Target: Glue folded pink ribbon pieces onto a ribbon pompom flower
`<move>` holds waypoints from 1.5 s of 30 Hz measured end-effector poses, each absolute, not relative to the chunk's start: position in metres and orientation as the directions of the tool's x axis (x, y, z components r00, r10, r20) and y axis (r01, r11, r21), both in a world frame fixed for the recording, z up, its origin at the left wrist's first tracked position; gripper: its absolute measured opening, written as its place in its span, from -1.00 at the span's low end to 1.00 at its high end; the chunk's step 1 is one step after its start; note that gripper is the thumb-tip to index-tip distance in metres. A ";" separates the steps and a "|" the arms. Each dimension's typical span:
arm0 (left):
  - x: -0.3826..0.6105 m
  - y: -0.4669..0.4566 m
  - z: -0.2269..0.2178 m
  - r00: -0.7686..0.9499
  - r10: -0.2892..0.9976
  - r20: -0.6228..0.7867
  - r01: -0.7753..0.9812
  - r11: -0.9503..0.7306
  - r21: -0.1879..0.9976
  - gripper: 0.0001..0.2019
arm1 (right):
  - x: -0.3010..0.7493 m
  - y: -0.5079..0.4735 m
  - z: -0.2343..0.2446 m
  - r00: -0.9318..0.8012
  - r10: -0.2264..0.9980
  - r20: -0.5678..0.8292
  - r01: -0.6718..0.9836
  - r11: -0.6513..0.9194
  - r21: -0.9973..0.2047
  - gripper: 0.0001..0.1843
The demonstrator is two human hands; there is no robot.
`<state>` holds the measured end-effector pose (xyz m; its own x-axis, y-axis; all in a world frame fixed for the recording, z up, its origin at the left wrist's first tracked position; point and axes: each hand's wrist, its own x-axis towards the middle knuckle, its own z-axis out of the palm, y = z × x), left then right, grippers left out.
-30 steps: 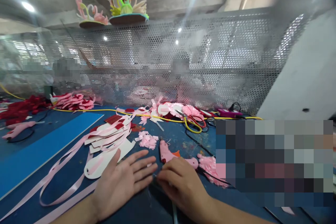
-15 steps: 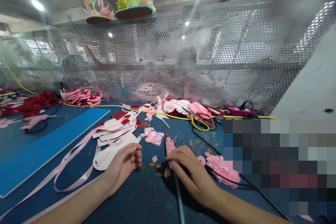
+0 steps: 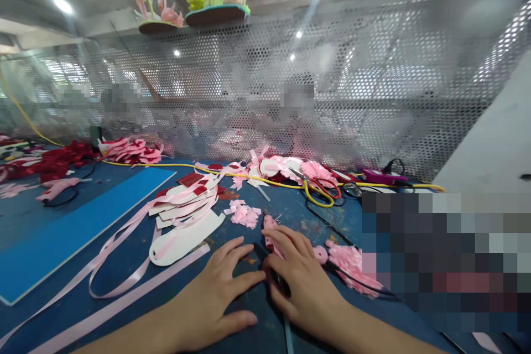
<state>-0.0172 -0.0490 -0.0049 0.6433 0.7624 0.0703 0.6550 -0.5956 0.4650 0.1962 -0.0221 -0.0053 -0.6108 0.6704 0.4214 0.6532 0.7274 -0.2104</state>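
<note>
My left hand (image 3: 213, 293) is open above the dark blue table, fingers spread and pointing right, holding nothing. Its fingertips come close to my right hand (image 3: 305, 282), whose fingers curl over a pink glue gun (image 3: 269, 222). The gun lies with its nozzle away from me; its body is mostly hidden under that hand. A clear glue stick (image 3: 287, 334) sticks out toward me. Left of my hands lie a white rounded card (image 3: 186, 240) and a pink ribbon strip (image 3: 124, 293). A small pink ruffled piece (image 3: 244, 214) sits beyond them.
Stacked white cards with ribbon (image 3: 188, 199) lie beside a blue board (image 3: 87, 232). Yellow-handled scissors (image 3: 319, 199), a yellow cable (image 3: 178, 165) and pink ribbon pieces line the back. A pink ruffle (image 3: 352, 268) lies right. Perforated metal screen (image 3: 257, 77) stands behind.
My left hand has moved right and nearer, turning palm down and spreading its fingers. The ribbon strip's end now shows below the white card. My right hand has shifted slightly over the glue gun.
</note>
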 end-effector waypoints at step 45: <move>0.002 -0.054 0.005 0.586 0.803 0.109 0.037 -0.160 0.986 -0.77 | 0.195 -0.032 0.003 -0.656 0.398 0.641 0.086 0.883 -0.461 -0.83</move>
<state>0.0020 -0.0542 0.0049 0.5862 0.8028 0.1086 0.0367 -0.1603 0.9864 0.1952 -0.0322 0.0030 -0.6563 0.3981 0.6409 0.0860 0.8834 -0.4607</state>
